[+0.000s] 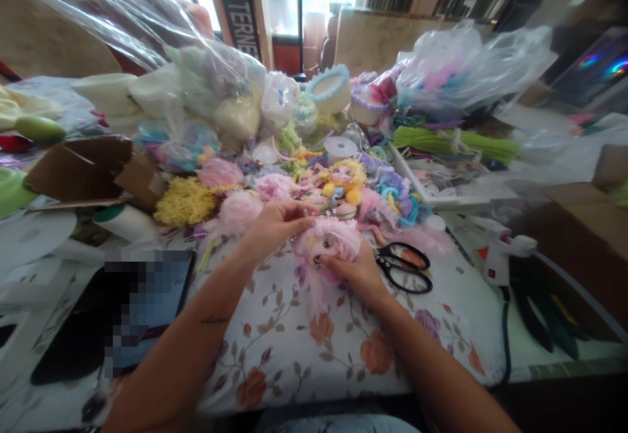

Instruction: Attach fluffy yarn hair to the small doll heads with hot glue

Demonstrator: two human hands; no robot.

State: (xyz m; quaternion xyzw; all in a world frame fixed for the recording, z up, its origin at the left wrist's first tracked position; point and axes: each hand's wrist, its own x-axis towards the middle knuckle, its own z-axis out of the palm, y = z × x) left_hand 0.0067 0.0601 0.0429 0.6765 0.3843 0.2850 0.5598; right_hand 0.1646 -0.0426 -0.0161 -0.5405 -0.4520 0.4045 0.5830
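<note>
Pink-haired doll head [338, 237]: between my hands, over the flower-patterned tabletop [343, 371]; presumably light, hair soft and easily crushed, best gripped by the rim. My right hand [363, 273]: thumb clamped across its face. My left hand [277, 220]: arched at its hair, fingers close together; pinch, cannot tell.

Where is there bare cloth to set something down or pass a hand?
Between the left forearm and right forearm, below the doll in the right hand, the cloth is bare. Another patch lies below the scissors, left of the glue gun. Beyond the doll, other dolls and yarn crowd together; a screen lies at left.
</note>
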